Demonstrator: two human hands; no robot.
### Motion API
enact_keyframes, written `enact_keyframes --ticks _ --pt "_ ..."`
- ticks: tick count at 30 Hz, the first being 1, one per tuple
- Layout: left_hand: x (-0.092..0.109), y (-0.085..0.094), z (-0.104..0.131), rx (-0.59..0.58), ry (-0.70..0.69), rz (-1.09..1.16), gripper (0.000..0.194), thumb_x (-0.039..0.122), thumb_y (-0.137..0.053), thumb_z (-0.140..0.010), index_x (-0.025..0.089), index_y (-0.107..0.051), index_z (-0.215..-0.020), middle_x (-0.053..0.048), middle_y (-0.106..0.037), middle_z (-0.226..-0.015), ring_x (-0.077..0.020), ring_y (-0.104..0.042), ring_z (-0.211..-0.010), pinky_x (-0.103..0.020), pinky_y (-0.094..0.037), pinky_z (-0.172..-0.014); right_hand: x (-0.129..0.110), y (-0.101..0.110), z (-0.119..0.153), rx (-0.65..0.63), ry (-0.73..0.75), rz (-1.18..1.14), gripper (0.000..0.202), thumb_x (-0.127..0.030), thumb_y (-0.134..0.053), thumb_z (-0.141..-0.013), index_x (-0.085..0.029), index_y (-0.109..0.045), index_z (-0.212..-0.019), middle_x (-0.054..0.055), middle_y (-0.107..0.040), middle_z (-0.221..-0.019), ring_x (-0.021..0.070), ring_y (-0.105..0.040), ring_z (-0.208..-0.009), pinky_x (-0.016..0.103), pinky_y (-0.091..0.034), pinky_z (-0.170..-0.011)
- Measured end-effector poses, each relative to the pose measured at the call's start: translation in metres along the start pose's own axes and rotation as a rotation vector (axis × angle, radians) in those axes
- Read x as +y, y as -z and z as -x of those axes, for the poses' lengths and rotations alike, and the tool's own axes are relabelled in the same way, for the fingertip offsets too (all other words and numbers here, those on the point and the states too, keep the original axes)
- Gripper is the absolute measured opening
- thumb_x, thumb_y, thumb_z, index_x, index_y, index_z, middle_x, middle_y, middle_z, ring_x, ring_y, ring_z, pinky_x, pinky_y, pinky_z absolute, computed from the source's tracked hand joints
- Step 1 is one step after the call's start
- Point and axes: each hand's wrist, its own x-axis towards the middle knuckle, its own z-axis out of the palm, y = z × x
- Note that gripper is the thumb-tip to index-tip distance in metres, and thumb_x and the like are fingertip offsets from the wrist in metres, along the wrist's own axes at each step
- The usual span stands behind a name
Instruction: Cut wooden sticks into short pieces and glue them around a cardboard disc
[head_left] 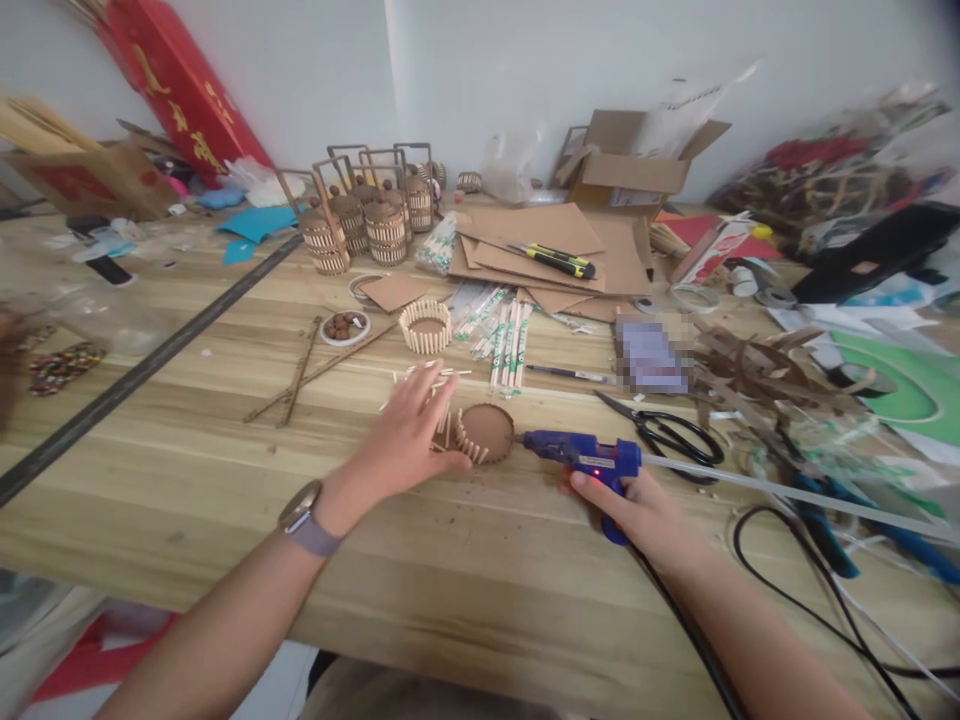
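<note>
My right hand [637, 505] is wrapped round a blue hot glue gun [581, 455] with a small red light on its body. A long glue stick [750, 482] sticks out of its back. The nozzle points left, close to the rim of a round cardboard base [491, 430]. Short wooden sticks [469, 440] stand along the left side of that base. My left hand [412, 425] hovers with fingers spread over the base's left edge and some loose sticks, partly hiding them. Behind it stands a finished-looking ring of short sticks [426, 328] on a round base.
Black scissors [679, 440], wrapped chopsticks [510, 345], and a bowl of brown beads [345, 328] lie around the hands. Cardboard sheets [525, 240] with a yellow cutter [555, 260] and several handled stick baskets [386, 230] stand behind. A black cable [787, 590] loops at right.
</note>
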Motion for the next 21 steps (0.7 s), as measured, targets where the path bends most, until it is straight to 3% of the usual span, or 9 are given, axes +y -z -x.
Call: enact_keyframes --ticks 3,7,14,17,21 --pt "-0.013 0.016 0.008 -0.169 0.079 -0.112 0.094 0.073 -0.049 -0.085 0.021 -0.017 -0.156 -0.021 -0.006 -0.164 -0.0476 0.003 -0.149 -0.072 -0.009 -0.113 -0.001 -0.002 0.0 0.063 0.034 0.0 0.051 -0.068 -0.073 -0.065 -0.018 -0.065 -0.072 -0.002 -0.054 -0.055 0.0115 -0.044 -0.047 0.025 -0.035 -0.043" --pt "-0.015 0.022 0.018 -0.335 0.087 -0.201 0.099 0.072 -0.058 -0.08 0.024 -0.017 -0.156 -0.017 -0.002 -0.165 -0.0466 0.007 -0.148 -0.071 -0.006 -0.114 -0.007 -0.01 -0.003 0.131 0.193 0.033 0.033 -0.051 -0.074 -0.07 -0.021 -0.07 -0.081 0.004 -0.071 -0.074 0.0185 -0.061 -0.062 0.03 -0.05 -0.058" --pt "-0.022 0.007 0.01 -0.299 0.198 -0.215 0.103 0.08 -0.048 -0.08 0.021 -0.013 -0.157 -0.018 0.001 -0.164 -0.0486 0.005 -0.148 -0.07 -0.008 -0.114 -0.03 -0.037 -0.028 -0.09 0.36 0.3 0.033 -0.035 -0.063 -0.073 -0.023 -0.072 -0.101 0.005 -0.077 -0.096 0.026 -0.071 -0.084 0.036 -0.056 -0.078" --pt "-0.032 0.008 -0.002 -0.306 0.152 -0.204 0.104 0.081 -0.049 -0.078 0.024 -0.013 -0.157 -0.017 0.0 -0.165 -0.0478 0.005 -0.148 -0.07 -0.009 -0.114 -0.038 -0.04 -0.033 -0.158 0.355 0.392 0.03 -0.034 -0.058 -0.076 -0.022 -0.074 -0.099 0.005 -0.078 -0.092 0.0265 -0.072 -0.083 0.036 -0.056 -0.076" --pt "-0.044 0.01 -0.016 -0.308 0.086 -0.194 0.101 0.079 -0.052 -0.078 0.022 -0.021 -0.156 -0.019 -0.005 -0.164 -0.0472 -0.005 -0.149 -0.068 -0.015 -0.114 -0.037 -0.03 -0.022 -0.132 0.373 0.408 0.025 -0.037 -0.059 -0.077 -0.024 -0.074 -0.091 0.003 -0.078 -0.085 0.0268 -0.072 -0.082 0.036 -0.057 -0.077"
